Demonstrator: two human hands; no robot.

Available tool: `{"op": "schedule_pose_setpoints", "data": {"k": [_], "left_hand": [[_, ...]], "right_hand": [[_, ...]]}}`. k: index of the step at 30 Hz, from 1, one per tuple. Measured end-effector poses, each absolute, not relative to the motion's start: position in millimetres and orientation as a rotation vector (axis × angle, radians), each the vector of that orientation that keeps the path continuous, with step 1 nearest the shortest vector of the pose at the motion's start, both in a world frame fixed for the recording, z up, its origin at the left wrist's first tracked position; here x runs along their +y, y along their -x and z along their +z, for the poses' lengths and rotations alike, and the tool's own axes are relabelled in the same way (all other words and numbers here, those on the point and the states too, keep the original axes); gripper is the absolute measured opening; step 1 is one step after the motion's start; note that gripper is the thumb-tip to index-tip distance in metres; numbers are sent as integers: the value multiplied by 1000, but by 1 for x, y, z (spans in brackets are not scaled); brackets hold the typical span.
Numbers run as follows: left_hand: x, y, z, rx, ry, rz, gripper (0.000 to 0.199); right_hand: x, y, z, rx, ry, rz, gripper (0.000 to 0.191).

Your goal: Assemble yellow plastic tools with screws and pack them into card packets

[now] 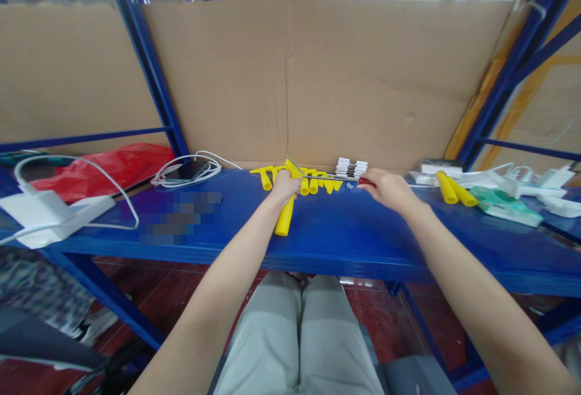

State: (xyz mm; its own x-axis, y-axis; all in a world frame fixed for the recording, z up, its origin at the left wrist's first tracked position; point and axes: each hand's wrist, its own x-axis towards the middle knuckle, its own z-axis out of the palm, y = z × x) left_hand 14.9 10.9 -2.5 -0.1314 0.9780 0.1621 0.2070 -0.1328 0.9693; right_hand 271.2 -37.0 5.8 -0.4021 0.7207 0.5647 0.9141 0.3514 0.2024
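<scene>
My left hand (287,184) is closed around a yellow T-shaped scraper (284,218), whose round tube handle points down toward me and whose wide head tilts up behind my fingers. In my right hand (388,186) is a red-handled screwdriver (367,182). Its long thin shaft reaches left to the head of the yellow scraper; whether the tip touches it is too small to tell. Behind my left hand stands a row of similar yellow scrapers (313,186). Small white packs (351,167) are stacked between my hands, near the cardboard.
A cardboard sheet (363,80) walls off the back of the blue table (345,231). To the left are a red bag (122,168), a white charger with cable (40,213) and a phone (188,170). Two yellow tubes (448,188) and a green packet (503,204) lie right.
</scene>
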Motion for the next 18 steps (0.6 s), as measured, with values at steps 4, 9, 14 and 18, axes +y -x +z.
{"op": "schedule_pose_setpoints", "data": {"k": [4,9,14,18], "left_hand": [[7,-18,-2,1390,-1467,1277,28],[1,-21,-1,1390,-1505,1238,27],[5,-19,-1,1455,-1503,1203,29],[7,-17,-2,1493,-1524,1167,25]], "right_hand": [[-41,-261,4,-2290,1488,-551,30],[-41,-253,4,-2231,1584,-565,29],[-38,-261,4,-2161,1621,-559,28],[-35,-270,3,-2172,1572,-494,25]]}}
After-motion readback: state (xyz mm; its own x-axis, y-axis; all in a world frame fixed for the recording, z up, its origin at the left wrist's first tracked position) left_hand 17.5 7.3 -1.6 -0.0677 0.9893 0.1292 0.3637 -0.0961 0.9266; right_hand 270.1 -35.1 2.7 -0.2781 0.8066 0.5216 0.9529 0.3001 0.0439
